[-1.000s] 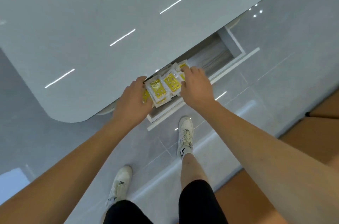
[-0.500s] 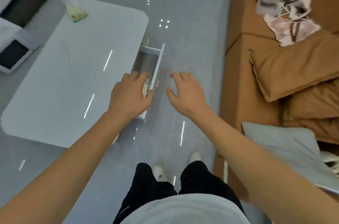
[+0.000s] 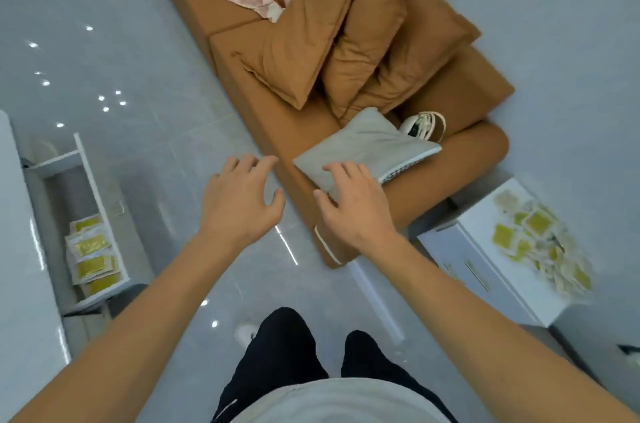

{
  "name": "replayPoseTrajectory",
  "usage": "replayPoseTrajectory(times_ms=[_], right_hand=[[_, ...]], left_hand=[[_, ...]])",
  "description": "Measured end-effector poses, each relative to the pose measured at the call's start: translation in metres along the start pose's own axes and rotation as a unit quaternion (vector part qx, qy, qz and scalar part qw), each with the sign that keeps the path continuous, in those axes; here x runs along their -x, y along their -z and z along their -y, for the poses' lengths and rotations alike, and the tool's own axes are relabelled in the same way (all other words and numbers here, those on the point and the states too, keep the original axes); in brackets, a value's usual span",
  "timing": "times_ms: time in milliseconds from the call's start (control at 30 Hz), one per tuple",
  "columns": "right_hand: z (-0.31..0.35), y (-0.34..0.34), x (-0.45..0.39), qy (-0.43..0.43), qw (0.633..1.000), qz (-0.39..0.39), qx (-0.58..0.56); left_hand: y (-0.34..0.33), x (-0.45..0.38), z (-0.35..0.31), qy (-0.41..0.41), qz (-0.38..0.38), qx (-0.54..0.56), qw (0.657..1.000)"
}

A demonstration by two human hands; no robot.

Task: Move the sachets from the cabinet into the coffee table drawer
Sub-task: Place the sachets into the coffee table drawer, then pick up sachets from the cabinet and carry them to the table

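Left hand [image 3: 239, 200] and right hand [image 3: 353, 204] both empty, fingers loosely spread, out front mid-turn, probably freed for the next grab. One batch of sachets [image 3: 90, 258] lies at the drawer's [image 3: 88, 176] near end; remaining sachets [image 3: 540, 242] scattered across the cabinet [image 3: 485, 270] top toward its far edge.

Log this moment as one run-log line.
left hand: open, empty | right hand: open, empty | drawer: open, sachets inside | cabinet: sachet pile on top
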State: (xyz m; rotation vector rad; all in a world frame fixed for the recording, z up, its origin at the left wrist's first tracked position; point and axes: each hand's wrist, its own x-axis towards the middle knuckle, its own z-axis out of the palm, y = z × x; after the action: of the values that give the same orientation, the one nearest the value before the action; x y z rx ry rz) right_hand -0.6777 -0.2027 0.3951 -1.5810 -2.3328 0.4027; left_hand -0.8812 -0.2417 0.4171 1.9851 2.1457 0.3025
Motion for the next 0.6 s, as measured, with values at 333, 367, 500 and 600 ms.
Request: replayPoseTrajectory(times_ms=[333,367,500,600], right_hand=[[-0.268,0.099,0.189,-0.176,0.983,-0.053,-0.002],[-0.293,0.108,0.208,-0.197,0.978,-0.061,-0.003],[-0.386,0.133,0.272,-0.285,0.956,-0.068,-0.002],[-0.444,0.135,0.299,-0.348,0.935,-0.069,-0.016]], left_hand=[[-0.117,0.03,-0.303,-0.138,0.076,-0.024,0.987],[-0.13,0.035,-0.33,-0.153,0.088,-0.028,0.984],[-0.182,0.038,-0.427,-0.228,0.127,-0.06,0.964],[-0.22,0.024,-0.482,-0.269,0.152,-0.077,0.948]])
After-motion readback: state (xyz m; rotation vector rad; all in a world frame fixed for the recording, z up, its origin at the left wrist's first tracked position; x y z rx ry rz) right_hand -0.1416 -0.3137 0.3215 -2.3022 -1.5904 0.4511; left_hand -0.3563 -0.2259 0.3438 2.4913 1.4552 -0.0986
